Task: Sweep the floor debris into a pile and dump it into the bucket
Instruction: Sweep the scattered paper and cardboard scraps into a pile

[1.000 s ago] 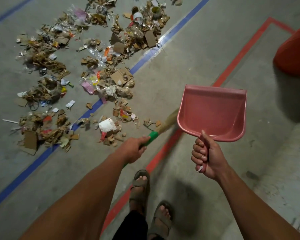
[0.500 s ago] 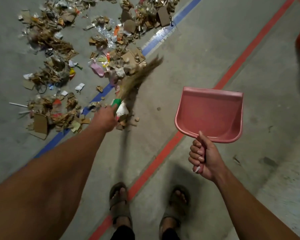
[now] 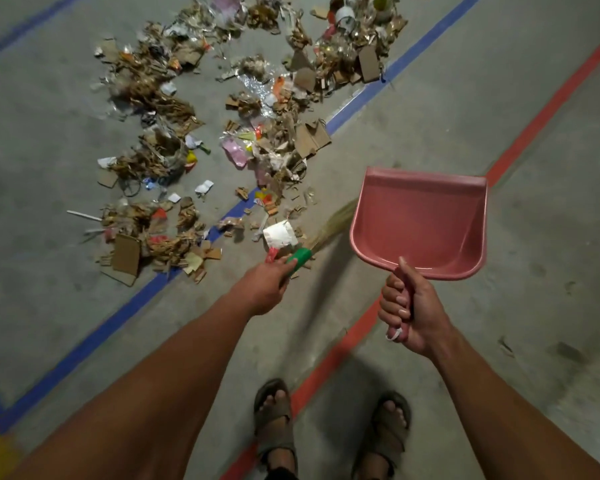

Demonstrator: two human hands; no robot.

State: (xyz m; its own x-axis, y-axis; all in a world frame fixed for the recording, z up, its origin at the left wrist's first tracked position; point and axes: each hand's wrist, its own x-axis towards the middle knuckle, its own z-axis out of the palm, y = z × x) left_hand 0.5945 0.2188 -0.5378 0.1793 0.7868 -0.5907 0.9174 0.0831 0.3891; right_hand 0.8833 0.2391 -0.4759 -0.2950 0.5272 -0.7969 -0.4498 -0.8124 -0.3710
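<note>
Torn cardboard, paper and plastic debris (image 3: 243,119) lies scattered over the concrete floor ahead and to the left, across a blue floor line. My left hand (image 3: 264,284) grips the green handle of a straw hand broom (image 3: 326,233); its bristles point right and run behind the dustpan. My right hand (image 3: 407,313) holds the handle of a pink dustpan (image 3: 420,220), which is lifted off the floor with nothing in it. A white paper scrap (image 3: 279,235) lies just beyond the broom handle. Only a sliver of something red-orange shows at the right edge.
A blue floor line (image 3: 94,344) and a red floor line (image 3: 548,112) run diagonally across the floor. My two sandalled feet (image 3: 274,420) stand on either side of the red line at the bottom. A yellow patch marks the bottom left corner.
The broom swung out leftward into the debris half a second ago and has come back, bristles now low and pointing right behind the dustpan. The dustpan stays held up; the view has shifted.
</note>
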